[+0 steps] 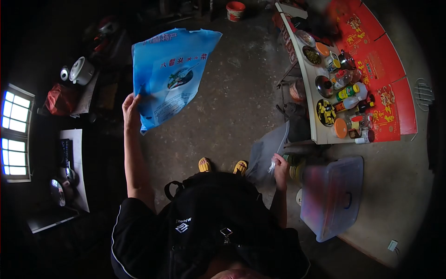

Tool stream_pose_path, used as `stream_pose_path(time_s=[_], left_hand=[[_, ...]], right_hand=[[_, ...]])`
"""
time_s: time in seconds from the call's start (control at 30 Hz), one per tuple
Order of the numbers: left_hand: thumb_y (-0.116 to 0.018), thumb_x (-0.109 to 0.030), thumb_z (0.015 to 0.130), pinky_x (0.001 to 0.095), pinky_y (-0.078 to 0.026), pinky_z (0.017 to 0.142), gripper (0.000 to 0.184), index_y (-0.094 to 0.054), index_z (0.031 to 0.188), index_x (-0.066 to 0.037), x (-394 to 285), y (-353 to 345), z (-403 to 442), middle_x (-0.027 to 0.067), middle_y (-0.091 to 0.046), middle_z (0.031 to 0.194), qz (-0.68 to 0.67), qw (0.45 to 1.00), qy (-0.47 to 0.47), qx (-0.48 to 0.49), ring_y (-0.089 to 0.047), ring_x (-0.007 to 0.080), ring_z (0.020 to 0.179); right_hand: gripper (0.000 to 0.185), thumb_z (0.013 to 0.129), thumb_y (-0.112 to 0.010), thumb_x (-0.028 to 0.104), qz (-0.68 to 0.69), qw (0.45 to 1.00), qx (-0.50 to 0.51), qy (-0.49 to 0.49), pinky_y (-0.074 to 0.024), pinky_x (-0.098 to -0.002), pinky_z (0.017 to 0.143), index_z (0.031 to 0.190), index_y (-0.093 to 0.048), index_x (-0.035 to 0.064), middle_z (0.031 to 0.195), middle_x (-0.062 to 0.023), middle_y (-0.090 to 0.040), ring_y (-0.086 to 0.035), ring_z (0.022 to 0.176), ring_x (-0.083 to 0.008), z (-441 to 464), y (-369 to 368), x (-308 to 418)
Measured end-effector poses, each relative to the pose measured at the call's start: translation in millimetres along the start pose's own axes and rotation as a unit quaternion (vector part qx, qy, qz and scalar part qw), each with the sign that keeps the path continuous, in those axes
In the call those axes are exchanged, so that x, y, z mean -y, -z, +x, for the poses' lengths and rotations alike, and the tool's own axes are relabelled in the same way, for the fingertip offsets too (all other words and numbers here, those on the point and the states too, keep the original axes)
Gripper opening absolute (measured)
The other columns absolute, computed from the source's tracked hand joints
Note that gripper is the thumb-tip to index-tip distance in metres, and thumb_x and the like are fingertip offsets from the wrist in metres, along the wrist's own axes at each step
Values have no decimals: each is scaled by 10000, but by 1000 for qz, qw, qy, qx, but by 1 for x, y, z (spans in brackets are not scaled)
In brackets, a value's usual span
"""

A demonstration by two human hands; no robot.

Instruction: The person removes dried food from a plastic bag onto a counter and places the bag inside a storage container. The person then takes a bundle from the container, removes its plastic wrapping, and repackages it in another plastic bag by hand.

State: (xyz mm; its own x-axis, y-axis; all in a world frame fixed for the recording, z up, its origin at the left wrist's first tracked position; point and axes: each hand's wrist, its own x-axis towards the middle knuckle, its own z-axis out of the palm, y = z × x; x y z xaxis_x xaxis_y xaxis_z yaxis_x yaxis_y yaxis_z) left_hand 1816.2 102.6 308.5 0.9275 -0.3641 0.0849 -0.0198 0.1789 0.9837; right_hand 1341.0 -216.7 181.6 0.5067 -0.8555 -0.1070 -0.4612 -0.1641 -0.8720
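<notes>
The left hand (pixel 132 108) pinches the blue printed plastic bag (pixel 173 79) by its edge, well left of the worktop (pixel 321 134); the right hand (pixel 280 168) pinches the clear plastic bag (pixel 267 149) near the worktop's corner. Light, steady edge grips should limit creasing.

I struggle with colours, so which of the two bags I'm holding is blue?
The printed bag in your left hand. The see-through bag in your right hand looks greyish instead.
</notes>
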Motion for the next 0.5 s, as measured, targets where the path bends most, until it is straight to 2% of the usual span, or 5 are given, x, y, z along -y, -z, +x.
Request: stream_pose_path(time_s=[0.1,0.17,0.3,0.37,0.5], left_hand=[[-649,-171,831,201,-429,664,121,-617,841,-55,1,13,-2,-34,-592,754,-66,997,-8,26,-534,56,682],[-626,-207,858,206,-452,657,149,-611,886,-62,6,28,0,-23,-607,768,-67,996,-25,51,-558,67,680],[-662,-171,824,225,-468,691,135,-618,873,-53,6,37,-10,-6,-625,779,-113,993,-3,36,-578,89,703],[-675,-175,814,234,-472,703,142,-623,867,-53,8,44,-12,7,-639,798,-120,991,-11,58,-592,98,723],[-680,-149,805,279,-476,777,156,-623,921,-62,17,67,-13,30,-656,880,-152,979,-31,129,-610,131,797]], right_hand=[[233,866,-514,74,-50,999,-3,7,-465,-258,704,1040,-612,-46,836,-111,-665,-605,751,-143,2,-3,10],[236,865,-504,74,-71,997,-2,5,-467,-260,702,1036,-610,-49,837,-133,-666,-617,758,-159,7,-3,7],[230,865,-500,74,-66,998,-13,0,-474,-268,702,1029,-620,-33,847,-140,-671,-635,775,-180,14,-8,-3],[229,864,-498,75,-100,995,-14,0,-480,-275,708,1036,-627,-6,890,-141,-675,-647,800,-200,15,-8,18],[234,864,-495,61,-128,992,-5,7,-484,-278,730,1051,-628,17,936,-140,-671,-650,834,-215,30,-10,10]])
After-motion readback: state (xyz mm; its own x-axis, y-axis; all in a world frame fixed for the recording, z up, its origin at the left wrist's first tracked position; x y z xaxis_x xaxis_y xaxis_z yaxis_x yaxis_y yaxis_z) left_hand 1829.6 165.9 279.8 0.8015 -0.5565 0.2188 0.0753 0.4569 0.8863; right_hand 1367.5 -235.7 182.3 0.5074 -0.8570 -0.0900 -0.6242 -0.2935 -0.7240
